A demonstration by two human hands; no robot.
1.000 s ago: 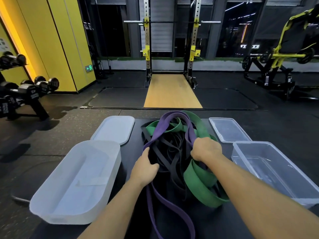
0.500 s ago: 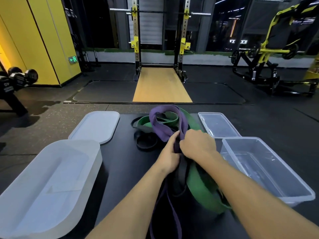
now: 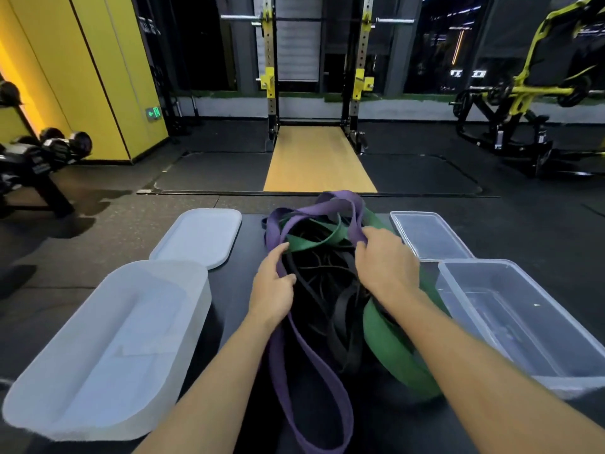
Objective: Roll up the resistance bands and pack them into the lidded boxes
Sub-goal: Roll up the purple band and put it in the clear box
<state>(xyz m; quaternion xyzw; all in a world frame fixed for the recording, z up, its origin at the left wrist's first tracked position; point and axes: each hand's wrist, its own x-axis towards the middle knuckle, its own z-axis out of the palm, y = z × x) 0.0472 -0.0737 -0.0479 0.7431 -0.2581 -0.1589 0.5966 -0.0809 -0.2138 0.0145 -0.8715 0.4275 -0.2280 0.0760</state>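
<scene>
Gym flooring and a squat rack (image 3: 271, 77) fill the background, with a dumbbell rack (image 3: 42, 152) at the upper left. On the dark table (image 3: 248, 234) the frosted white box (image 3: 108, 348) sits open at the lower left, its white lid (image 3: 199, 237) just beyond it. At centre lies the tangle of resistance bands: a purple band (image 3: 314, 371), thin black bands (image 3: 327, 276) and a wide green band (image 3: 393, 348), none rolled or packed yet. The left hand (image 3: 273, 290) curls its fingers round one side of the purple loop, and the right hand (image 3: 386, 263) pinches the other side near the top of the heap. At the right stand the clear box (image 3: 474, 263) and, behind it, the clear lid (image 3: 429, 234). The risk, as I judge it: purple appears threaded through black and green, so a hard pull could tighten the knot — or drag the whole heap into a box.
</scene>
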